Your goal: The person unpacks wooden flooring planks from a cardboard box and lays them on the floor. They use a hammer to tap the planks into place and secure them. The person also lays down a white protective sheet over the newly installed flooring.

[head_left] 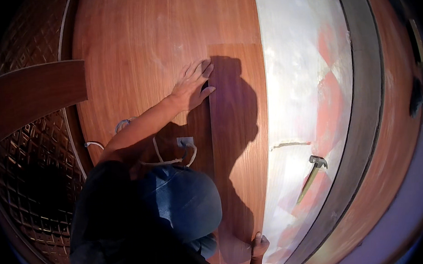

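Observation:
A long brown wood-grain floor plank (263, 177) lies lengthwise in front of me, its right edge beside the white base surface. My left hand (192, 85) reaches to its far part. The fingers are spread and lie flat, with the fingertips and thumb at the plank's left edge. Near the plank's close end, my right hand (259, 246) is closed on the right edge, thumb up. A dark shadow covers much of the plank. My bent knee in blue denim (187, 202) is just to the left of it.
Matching wood-grain flooring (136, 44) spreads to the left and far side. A hammer (313, 176) rests on the white and reddish base surface (291, 77). Pale cables (162, 161) run by a small light plate (185, 141). Another wood board (37, 95) lies over the patterned surface at left.

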`<state>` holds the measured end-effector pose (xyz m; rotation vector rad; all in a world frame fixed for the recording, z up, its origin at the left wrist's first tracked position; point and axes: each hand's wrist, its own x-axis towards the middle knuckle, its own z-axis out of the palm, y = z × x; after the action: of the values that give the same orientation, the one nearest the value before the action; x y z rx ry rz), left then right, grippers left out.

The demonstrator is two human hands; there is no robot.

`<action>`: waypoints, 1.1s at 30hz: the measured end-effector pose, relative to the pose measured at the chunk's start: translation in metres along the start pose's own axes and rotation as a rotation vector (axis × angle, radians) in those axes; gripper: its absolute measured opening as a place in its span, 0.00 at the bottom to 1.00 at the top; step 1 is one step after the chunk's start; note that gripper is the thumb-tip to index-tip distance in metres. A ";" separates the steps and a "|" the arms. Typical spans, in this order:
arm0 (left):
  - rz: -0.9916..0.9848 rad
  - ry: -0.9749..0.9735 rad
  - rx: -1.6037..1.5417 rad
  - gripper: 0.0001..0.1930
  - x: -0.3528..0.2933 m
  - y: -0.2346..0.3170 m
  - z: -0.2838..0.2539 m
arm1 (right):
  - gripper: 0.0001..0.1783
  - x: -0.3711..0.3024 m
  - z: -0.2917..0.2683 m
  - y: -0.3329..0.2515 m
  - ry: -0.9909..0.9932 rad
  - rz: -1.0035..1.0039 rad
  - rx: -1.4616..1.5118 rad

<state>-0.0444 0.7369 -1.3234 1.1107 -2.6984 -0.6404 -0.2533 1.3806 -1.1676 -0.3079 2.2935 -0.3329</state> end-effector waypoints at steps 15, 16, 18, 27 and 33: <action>-0.110 -0.310 0.362 0.59 0.007 0.029 -0.002 | 0.38 0.056 0.077 0.028 0.074 0.045 0.032; -0.137 -0.343 0.414 0.62 0.007 0.032 -0.003 | 0.37 0.067 0.084 0.055 0.114 -0.017 -0.049; -0.122 -0.330 0.456 0.63 0.010 0.031 0.003 | 0.35 0.071 0.091 0.062 0.116 0.022 -0.083; -0.099 -0.276 0.469 0.65 0.003 0.028 0.014 | 0.49 0.068 0.090 0.048 -0.081 -0.009 -0.117; 0.074 -0.145 0.689 0.63 0.013 0.004 0.027 | 0.47 0.068 0.094 0.046 -0.011 -0.065 0.042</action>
<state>-0.0643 0.7389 -1.3458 1.1018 -3.1627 0.2707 -0.2347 1.3885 -1.2910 -0.3630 2.2657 -0.4105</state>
